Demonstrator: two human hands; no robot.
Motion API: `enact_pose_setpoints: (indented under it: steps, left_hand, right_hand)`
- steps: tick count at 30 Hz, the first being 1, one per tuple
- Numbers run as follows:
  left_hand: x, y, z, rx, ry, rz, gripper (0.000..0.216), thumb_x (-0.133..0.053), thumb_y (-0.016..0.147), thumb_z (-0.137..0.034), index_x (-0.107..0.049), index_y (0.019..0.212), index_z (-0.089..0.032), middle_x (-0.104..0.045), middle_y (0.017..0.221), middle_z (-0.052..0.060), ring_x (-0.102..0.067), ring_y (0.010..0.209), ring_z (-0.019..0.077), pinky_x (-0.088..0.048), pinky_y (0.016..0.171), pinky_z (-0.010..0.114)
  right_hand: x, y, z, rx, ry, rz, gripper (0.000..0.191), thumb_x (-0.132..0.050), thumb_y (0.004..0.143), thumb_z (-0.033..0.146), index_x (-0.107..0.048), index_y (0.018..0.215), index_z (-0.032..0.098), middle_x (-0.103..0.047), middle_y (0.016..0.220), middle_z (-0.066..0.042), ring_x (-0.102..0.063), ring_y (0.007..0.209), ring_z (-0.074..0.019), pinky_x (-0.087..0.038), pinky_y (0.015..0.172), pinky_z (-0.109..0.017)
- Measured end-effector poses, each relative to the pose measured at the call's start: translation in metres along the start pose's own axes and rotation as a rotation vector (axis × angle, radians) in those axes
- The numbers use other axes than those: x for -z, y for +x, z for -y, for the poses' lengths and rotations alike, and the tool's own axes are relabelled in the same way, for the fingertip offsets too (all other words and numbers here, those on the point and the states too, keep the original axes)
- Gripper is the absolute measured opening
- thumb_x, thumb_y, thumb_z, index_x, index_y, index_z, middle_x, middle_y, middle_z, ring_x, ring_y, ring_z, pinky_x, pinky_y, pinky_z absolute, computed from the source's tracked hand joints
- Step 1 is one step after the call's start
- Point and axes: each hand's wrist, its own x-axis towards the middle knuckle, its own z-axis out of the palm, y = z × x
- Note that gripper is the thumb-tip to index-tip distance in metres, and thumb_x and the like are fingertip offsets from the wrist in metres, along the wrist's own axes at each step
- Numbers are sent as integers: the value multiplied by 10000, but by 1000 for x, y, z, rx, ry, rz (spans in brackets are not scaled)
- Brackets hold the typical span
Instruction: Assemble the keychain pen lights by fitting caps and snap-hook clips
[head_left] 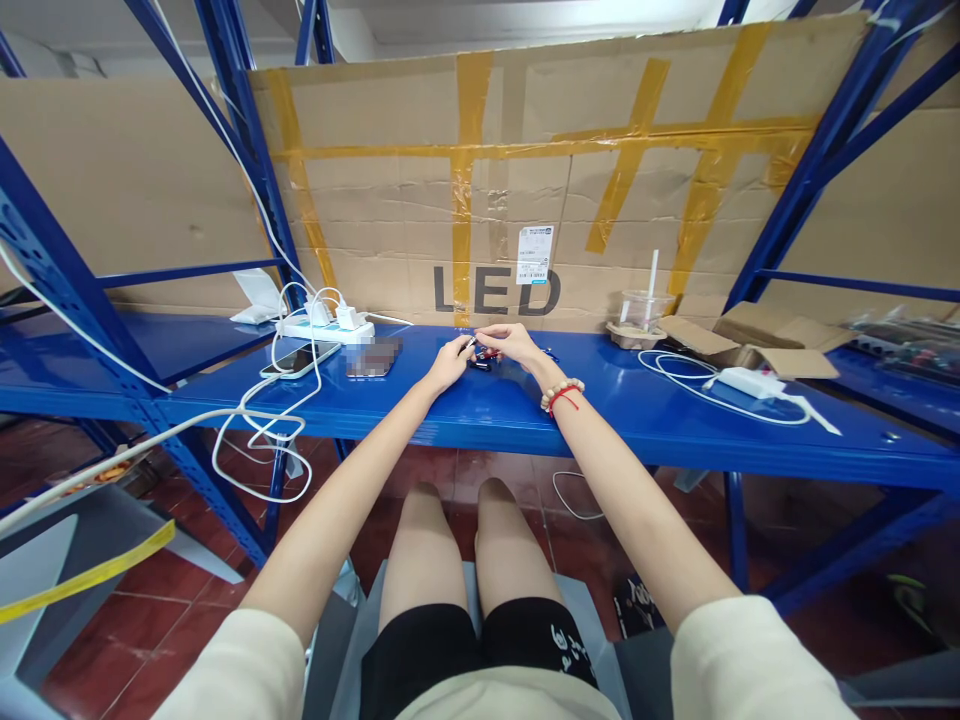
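Both my arms reach out over the blue metal shelf (480, 415). My left hand (448, 362) is pinched closed on a thin silver-tipped piece, too small to name. Right beside it, my right hand (510, 342) curls its fingers over a small red and black object (484, 356) that rests on the shelf; the two hands almost touch. A beaded bracelet with a red string (562, 395) sits on my right wrist.
A phone (300, 358) on a white cable lies left, next to a white power strip (326, 325) with plugs. A plastic cup with a straw (643, 310), open cardboard boxes (757, 340) and a white charger with cable (750, 382) lie right. Taped cardboard marked LED stands behind.
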Motion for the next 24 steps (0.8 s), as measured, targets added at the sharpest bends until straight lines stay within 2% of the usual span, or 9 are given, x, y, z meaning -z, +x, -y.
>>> enact_pose_setpoints:
  steps: [6, 11, 18, 21, 24]
  left_hand:
    - [1, -3, 0, -45, 43, -22, 171, -452, 796, -116, -612, 842, -153, -585, 650, 1, -523, 636, 127, -420, 692, 218]
    - [2, -1, 7, -100, 73, 17, 199, -448, 818, -150, -640, 869, -162, -633, 681, 16, -574, 688, 146, -442, 735, 226]
    - [3, 1, 13, -167, 74, 3, 225, -499, 788, -123, -636, 954, -185, -688, 957, 48, -614, 927, 180, -433, 882, 264]
    - [2, 0, 13, -153, 71, -7, 198, -492, 794, -122, -618, 933, -184, -685, 902, 37, -619, 888, 169, -437, 857, 253]
    - [-1, 1, 12, -115, 93, -53, 172, -470, 803, -113, -605, 893, -171, -667, 790, 28, -613, 803, 159, -435, 812, 244]
  right_hand:
    - [-1, -2, -2, -64, -12, 10, 293, -720, 681, 312, -721, 918, 139, -665, 695, -30, -522, 554, -64, -342, 419, -144]
    - [-1, -3, -3, -90, -59, 24, 286, -741, 654, 366, -731, 838, 147, -635, 630, -14, -490, 537, -61, -326, 412, -145]
    - [3, 3, -10, -283, 7, 89, 321, -804, 570, 366, -739, 821, 176, -680, 795, -42, -507, 567, -51, -347, 429, -135]
    - [3, 5, -12, -298, 26, 95, 369, -822, 533, 379, -740, 834, 182, -686, 810, -44, -493, 551, -48, -345, 427, -142]
    - [1, 4, -9, -251, 14, 72, 401, -802, 544, 440, -741, 837, 173, -681, 775, -42, -471, 531, -43, -330, 419, -148]
